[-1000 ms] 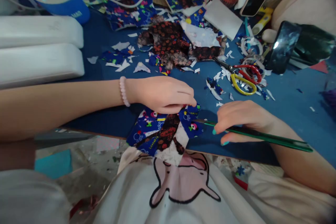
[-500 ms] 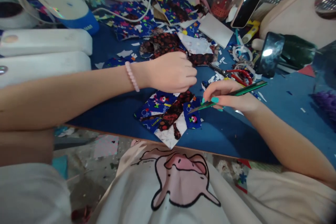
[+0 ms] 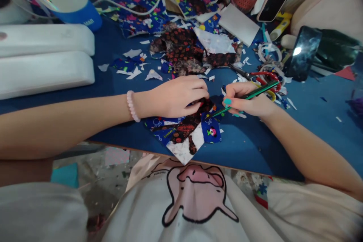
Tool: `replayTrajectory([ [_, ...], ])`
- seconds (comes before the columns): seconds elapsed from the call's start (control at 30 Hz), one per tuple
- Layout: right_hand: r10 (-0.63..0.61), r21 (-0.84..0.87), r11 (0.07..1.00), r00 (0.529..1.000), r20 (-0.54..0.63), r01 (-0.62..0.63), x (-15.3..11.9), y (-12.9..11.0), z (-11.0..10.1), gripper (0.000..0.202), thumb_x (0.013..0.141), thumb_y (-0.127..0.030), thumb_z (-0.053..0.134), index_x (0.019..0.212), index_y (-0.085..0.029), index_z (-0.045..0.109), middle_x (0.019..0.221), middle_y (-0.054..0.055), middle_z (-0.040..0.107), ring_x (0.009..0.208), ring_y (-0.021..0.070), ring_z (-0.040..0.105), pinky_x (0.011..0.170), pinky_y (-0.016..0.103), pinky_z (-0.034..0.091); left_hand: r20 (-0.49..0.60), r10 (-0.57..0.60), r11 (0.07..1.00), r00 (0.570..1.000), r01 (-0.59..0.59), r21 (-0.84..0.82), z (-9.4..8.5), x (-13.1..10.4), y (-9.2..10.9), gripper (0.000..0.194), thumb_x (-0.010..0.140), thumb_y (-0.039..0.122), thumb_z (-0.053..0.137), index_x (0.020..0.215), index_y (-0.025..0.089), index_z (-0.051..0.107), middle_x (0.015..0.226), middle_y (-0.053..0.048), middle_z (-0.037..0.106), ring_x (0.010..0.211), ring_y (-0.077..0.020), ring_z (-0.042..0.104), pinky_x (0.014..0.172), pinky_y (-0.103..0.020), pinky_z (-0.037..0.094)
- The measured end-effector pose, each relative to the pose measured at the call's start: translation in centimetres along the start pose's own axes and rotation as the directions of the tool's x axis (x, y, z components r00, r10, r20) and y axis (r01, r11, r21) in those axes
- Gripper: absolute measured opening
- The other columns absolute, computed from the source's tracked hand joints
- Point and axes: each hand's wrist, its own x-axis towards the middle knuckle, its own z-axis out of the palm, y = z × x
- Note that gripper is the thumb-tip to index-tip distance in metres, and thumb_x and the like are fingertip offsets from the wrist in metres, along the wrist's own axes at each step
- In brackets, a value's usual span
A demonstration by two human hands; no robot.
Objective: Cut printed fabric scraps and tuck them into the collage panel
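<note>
Gripping a slim green tool [image 3: 262, 89], the right hand [image 3: 248, 100] has it pinched between thumb and fingers, a narrow, pen-like hold, the long end slanting up and back over the knuckles! And here's the pointed end, angled down to the left, right at the blue patch on the side of the patterned piece [image 3: 184, 132]; whether it touches or hovers a hair above, I cannot tell. That piece lies at the near edge of the blue table [image 3: 255, 151], just in front of the person's shirt [image 3: 195, 204], a white corner pointing toward the body, a dark reddish-brown strip running across its middle. Over on the other side, the left hand [image 3: 178, 96] lies across the piece's far part, fingers curled, a beaded bracelet [image 3: 132, 106] round the wrist; its fingertips are hidden, so there's no telling whether it pinches or simply presses. Just beyond the right hand sit the scissors [image 3: 246, 76], red and yellow handles partly covered by hand and tool. Farther back, a crumpled dark floral cloth [image 3: 184, 49] spreads among paper scraps [image 3: 154, 75], with a white card [image 3: 239, 24] behind it to the right, and two white boxes [image 3: 47, 73] fill the left side, one behind the other!
</note>
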Motion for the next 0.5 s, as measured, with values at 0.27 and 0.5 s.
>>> replayTrajectory([
  [0.27,-0.019,0.022,1.000,1.000,0.008,0.019,-0.5,0.0,1.1,0.033,0.098,-0.034,0.062,0.072,-0.020,0.051,0.053,-0.004,0.058,0.041,0.0050,0.044,0.039,0.019,0.031,0.034,0.162,0.975,0.986,-0.154,-0.161,-0.7,0.0,-0.8,0.027,0.098,0.019,0.045,0.107,0.015,0.071,0.105,-0.014,0.072,0.099,-0.0232,0.064,0.092,-0.037,0.052],
  [0.5,-0.045,-0.056,0.997,0.998,0.054,0.048,-1.2,0.1,1.2,0.029,0.097,-0.034,0.064,0.072,-0.019,0.056,0.057,-0.004,0.059,0.047,0.0071,0.051,0.045,0.021,0.038,0.084,0.129,0.959,0.988,-0.103,-0.263,-0.9,-0.2,-1.0,0.028,0.097,0.020,0.048,0.110,0.018,0.072,0.114,-0.014,0.071,0.106,-0.0242,0.064,0.098,-0.039,0.051],
])
